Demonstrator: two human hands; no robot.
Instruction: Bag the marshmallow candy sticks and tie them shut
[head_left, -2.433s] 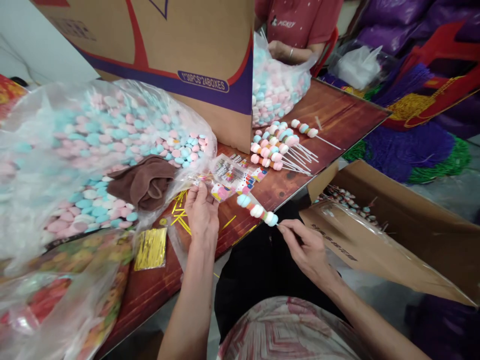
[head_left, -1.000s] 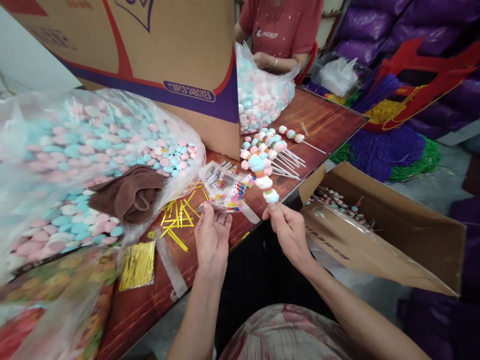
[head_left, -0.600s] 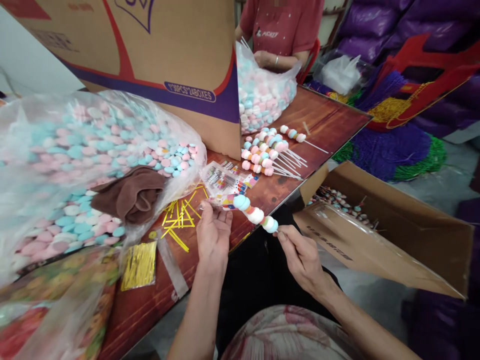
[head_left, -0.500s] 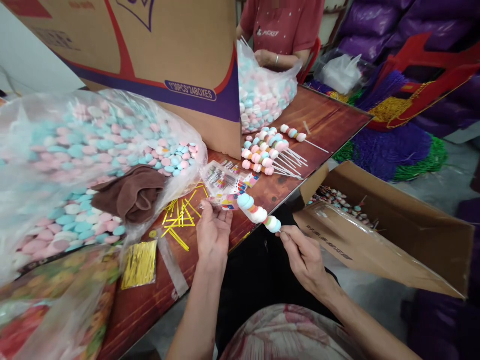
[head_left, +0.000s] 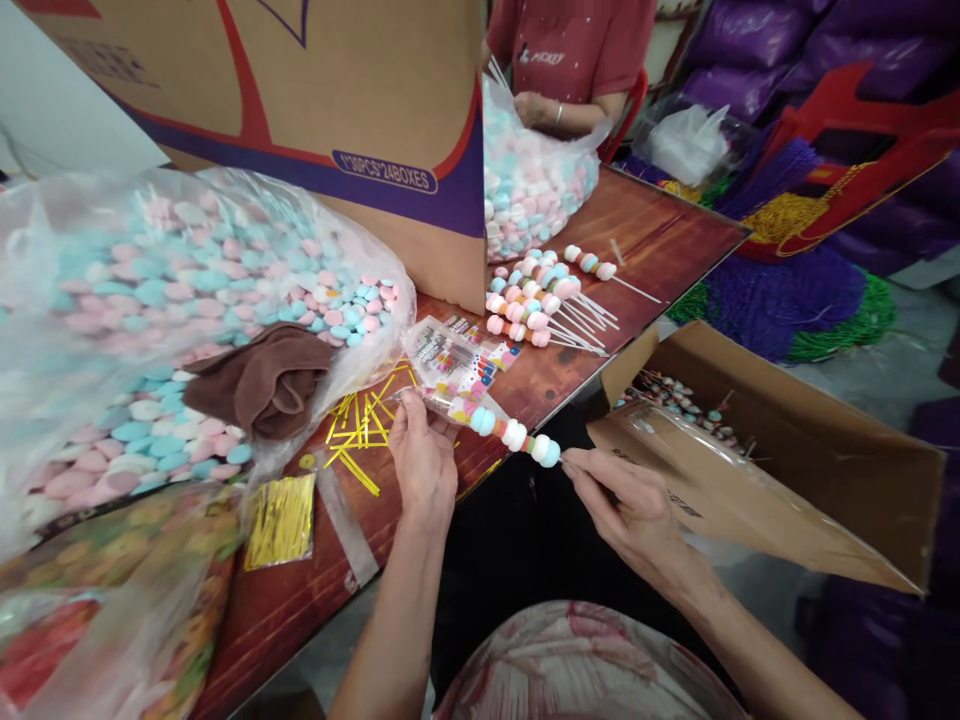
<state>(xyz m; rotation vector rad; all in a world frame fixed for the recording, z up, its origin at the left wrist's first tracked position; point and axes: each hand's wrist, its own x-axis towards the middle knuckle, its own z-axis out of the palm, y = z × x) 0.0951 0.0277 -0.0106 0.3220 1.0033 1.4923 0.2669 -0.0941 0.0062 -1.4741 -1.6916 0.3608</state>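
My right hand (head_left: 626, 500) pinches the stick end of a marshmallow skewer (head_left: 514, 434), threaded with blue, white and orange-red pieces. The skewer points left, its tip at the mouth of a clear printed plastic bag (head_left: 442, 402). My left hand (head_left: 424, 455) holds that bag between thumb and fingers, palm turned up. Just beyond lie more printed clear bags (head_left: 450, 355) in a small pile. Yellow twist ties (head_left: 361, 430) are scattered left of my left hand, near a packet of twist ties (head_left: 280, 522). A row of finished-looking skewers (head_left: 536, 300) rests behind on the table.
Large plastic bags of pastel marshmallows (head_left: 187, 260) fill the left, with a brown cloth (head_left: 262, 380) on top. A tall cardboard box (head_left: 300, 130) stands behind. At right, an open carton (head_left: 810, 470) holds skewers. Across the table (head_left: 652, 220) sits a person in a red shirt (head_left: 570, 50).
The skewer has swung flatter, and its tip has met the mouth of the bag in my left hand. My left fingers have closed up around the bag.
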